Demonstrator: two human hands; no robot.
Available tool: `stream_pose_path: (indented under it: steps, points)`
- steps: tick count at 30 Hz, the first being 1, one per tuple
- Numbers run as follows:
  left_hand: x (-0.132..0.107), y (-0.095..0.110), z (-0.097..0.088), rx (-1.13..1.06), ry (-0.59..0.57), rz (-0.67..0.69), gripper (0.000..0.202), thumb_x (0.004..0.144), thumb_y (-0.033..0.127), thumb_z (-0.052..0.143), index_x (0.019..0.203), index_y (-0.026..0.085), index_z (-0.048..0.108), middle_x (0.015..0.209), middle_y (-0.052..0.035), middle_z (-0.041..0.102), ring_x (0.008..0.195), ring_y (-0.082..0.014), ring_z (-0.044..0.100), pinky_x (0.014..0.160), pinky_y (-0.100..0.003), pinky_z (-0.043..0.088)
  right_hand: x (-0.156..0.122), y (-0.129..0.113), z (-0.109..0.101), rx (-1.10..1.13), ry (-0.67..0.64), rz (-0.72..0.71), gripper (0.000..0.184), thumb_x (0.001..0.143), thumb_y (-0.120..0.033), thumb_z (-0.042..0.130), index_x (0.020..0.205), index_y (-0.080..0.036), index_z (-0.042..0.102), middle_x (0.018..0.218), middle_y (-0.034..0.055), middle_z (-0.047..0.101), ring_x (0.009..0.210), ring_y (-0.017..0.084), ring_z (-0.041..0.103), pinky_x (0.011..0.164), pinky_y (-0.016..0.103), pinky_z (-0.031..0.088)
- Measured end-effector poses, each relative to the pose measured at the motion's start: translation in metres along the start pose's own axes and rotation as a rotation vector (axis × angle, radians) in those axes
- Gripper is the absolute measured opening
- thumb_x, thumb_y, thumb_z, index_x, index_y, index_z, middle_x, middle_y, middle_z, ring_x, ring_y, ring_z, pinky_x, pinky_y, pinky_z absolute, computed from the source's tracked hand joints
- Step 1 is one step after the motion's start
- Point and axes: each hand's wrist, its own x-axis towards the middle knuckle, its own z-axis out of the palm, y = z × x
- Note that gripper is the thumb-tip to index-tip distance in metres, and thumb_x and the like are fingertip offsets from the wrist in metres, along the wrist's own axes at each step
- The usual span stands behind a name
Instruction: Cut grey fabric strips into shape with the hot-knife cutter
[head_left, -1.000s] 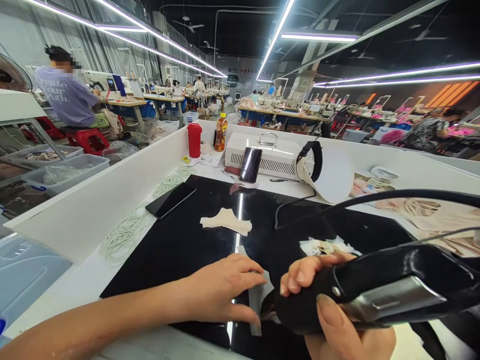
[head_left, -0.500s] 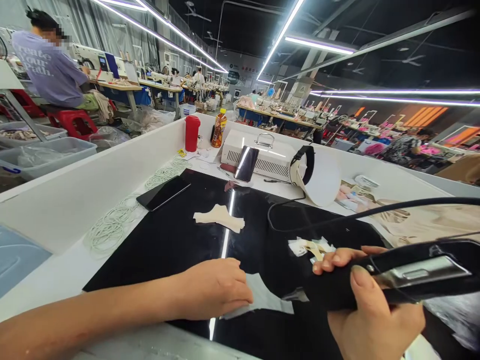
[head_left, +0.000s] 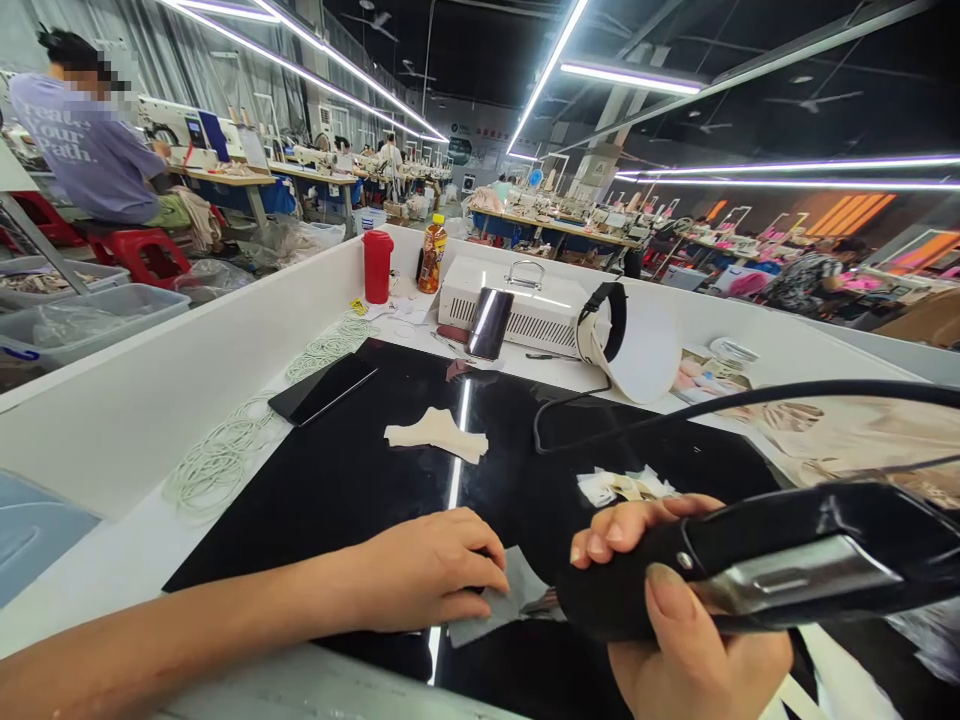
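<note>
My left hand point(head_left: 439, 570) rests on the black surface with its fingers curved and apart, fingertips touching the left part of a small grey fabric piece point(head_left: 517, 585). My right hand point(head_left: 682, 620) is wrapped round black corded electric scissors point(head_left: 780, 570) with a long metal lever on the side; the thumb lies by the lever. Their metal tip points left and meets the fabric's right edge, where the blades are blurred. Beyond my hands lie a cream fabric piece point(head_left: 439, 433) and a small heap of white and cream scraps point(head_left: 622, 487).
A black phone point(head_left: 324, 388) and coils of pale green cord point(head_left: 217, 465) lie at left. At the back stand a red cup point(head_left: 377, 267), a drink bottle point(head_left: 433, 258), a white vented box point(head_left: 555, 320) and a face shield point(head_left: 645, 350). The scissors' cable crosses at right. White walls enclose the table.
My right hand has moved the electric scissors left, bringing their tip over the grey fabric. My left hand's fingers have spread from a closer bunch. The view has shifted slightly.
</note>
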Motion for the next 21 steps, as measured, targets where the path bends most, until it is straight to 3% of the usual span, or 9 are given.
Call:
stream_pose_path:
  steps: [16, 21]
  points:
    - [0.0008, 0.0024, -0.0046, -0.050, -0.012, 0.000, 0.026, 0.088, 0.020, 0.080, 0.114, 0.020, 0.073, 0.124, -0.0093, 0.070, 0.114, -0.0251, 0.063, 0.104, -0.037, 0.049, -0.0011, 0.0026, -0.0054, -0.042, -0.032, -0.006, 0.025, 0.093, -0.027, 0.071, 0.116, -0.029, 0.061, 0.083, -0.0011, 0.063, 0.073, 0.017, 0.062, 0.065, 0.033, 0.060]
    - [0.0002, 0.0044, -0.0045, -0.151, -0.059, -0.001, 0.028, 0.090, 0.024, 0.078, 0.116, 0.025, 0.071, 0.133, -0.0073, 0.069, 0.127, -0.0286, 0.059, 0.118, -0.051, 0.034, 0.0055, 0.0013, -0.0060, -0.055, 0.071, 0.025, 0.028, 0.087, -0.027, 0.077, 0.111, -0.027, 0.061, 0.081, -0.0016, 0.063, 0.072, 0.017, 0.061, 0.065, 0.034, 0.058]
